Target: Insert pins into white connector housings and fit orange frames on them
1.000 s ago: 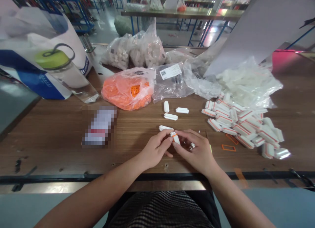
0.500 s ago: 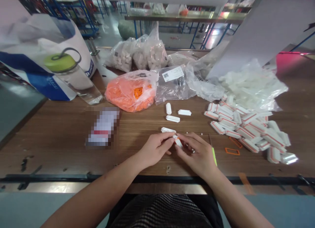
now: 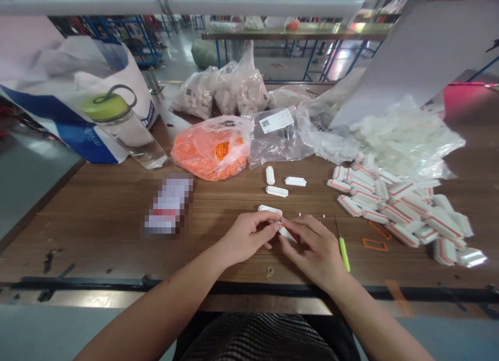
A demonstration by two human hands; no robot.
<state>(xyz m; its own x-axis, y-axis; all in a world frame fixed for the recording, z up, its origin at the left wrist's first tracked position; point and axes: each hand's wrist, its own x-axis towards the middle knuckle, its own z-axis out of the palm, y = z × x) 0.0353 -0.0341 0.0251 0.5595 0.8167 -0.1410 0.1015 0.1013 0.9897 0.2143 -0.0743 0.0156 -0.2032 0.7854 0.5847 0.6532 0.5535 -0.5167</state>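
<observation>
A small white plastic part with an orange band (image 3: 286, 232) sits tilted between the person's 2 hands, its upper end at the left fingertips and its lower end angling down and right, just above the wooden table (image 3: 89, 231). The left hand (image 3: 247, 236) is curled, with its fingertips pinching that upper end. The right hand (image 3: 312, 249) comes in from the other side, its fingers (image 3: 300, 235) bent over the part and closed on it, so the 2 hands appear to steady it from opposite ends. The exact finger contact is partly hidden. A white plastic bar (image 3: 270, 210) lies just beyond the left fingers, seemingly loose on the table. Tiny white bits (image 3: 311, 214) are scattered just above the right fingers. The layout seems arranged for easy reach: a pile of banded white parts (image 3: 384, 205) lies to the right, with 2 loose orange rectangular frames (image 3: 375, 244) beside it. A pick with a lime-green handle (image 3: 343, 253) lies close to the right hand, and 3 more white bars (image 3: 276, 191) sit directly ahead. Behind them lies a clear bag of orange pieces (image 3: 210, 155).
</observation>
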